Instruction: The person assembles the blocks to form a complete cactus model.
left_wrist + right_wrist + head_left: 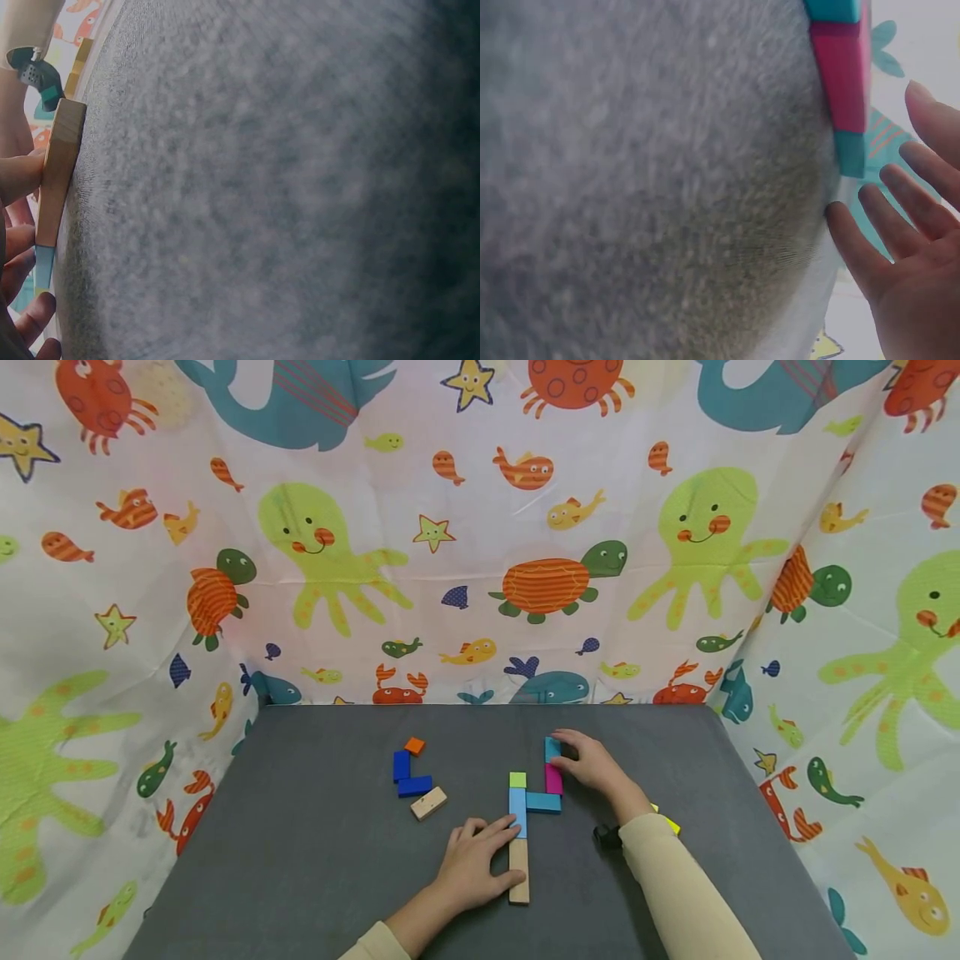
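Note:
My left hand (471, 864) rests beside an upright row of blocks. Its thumb lies on a plain wooden block (518, 860), and its fingertips touch a light blue block (517, 806). A light green block (517, 779) tops that row. From the row's right side juts a blue-teal block (543, 802), with a magenta block (553, 779) above its right end and another teal block (552, 748) above that. My right hand (588, 764) is just right of these two, fingers extended and spread. In the right wrist view the right hand (907, 240) holds nothing.
At left on the grey table (300, 860) lie an orange block (415, 746), an upright blue block (402, 766), a sideways blue block (415, 787) and a tilted wooden block (429, 803). Yellow pieces (670, 822) show partly behind the right forearm. A patterned curtain (465, 610) borders the table.

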{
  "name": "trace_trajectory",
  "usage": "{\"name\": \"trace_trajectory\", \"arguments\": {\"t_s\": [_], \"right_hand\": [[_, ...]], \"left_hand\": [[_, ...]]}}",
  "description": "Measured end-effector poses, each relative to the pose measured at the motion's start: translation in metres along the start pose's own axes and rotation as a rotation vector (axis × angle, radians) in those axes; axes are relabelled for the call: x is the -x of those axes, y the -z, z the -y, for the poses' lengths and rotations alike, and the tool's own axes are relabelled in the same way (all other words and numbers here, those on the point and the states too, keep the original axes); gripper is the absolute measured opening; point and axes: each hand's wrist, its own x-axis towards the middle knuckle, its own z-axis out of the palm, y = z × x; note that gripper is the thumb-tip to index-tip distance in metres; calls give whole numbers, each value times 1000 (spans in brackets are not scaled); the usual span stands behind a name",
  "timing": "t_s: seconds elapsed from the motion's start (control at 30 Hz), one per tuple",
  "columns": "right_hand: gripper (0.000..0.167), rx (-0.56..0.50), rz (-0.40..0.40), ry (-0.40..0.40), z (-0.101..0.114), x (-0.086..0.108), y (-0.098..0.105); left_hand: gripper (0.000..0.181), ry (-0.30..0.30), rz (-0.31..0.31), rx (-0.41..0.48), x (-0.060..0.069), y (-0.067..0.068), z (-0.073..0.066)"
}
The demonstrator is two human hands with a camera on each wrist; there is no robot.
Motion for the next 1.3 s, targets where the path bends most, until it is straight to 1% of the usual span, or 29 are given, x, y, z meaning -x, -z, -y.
{"name": "trace_trajectory", "arguments": {"t_s": [0.2, 0.4, 0.5, 0.63, 0.83, 0.93, 1.03, 1.1, 1.17, 1.23, 1.3], "right_hand": [[55, 7, -9, 19, 13, 9, 1], [59, 75, -20, 53, 17, 21, -4], [66, 106, 20, 41, 19, 27, -8], [75, 144, 88, 7, 19, 34, -13], [81, 186, 124, -20, 18, 36, -16], [82, 177, 135, -41, 18, 37, -17], [82, 163, 134, -50, 19, 38, -18], [82, 161, 131, -45, 19, 38, -17], [81, 159, 131, -44, 20, 36, -16], [81, 160, 137, -45, 20, 36, -15], [81, 156, 143, -48, 21, 36, -16]], "left_hand": [[68, 8, 10, 0, -1, 0, 1], [68, -5, -3, 1, -1, -1, 1], [68, -17, -17, -4, -1, -1, 1], [68, -13, -18, -11, 0, -1, 1], [67, -11, -14, -28, -1, 0, -3], [65, -24, -45, -21, -3, 3, -3], [61, -50, -125, -8, -6, 10, 5], [57, -72, -186, 1, -9, 19, 15], [53, -94, -235, 13, -13, 29, 28], [50, -105, -253, 29, -15, 41, 41], [51, -89, -236, 25, -16, 52, 55]]}}
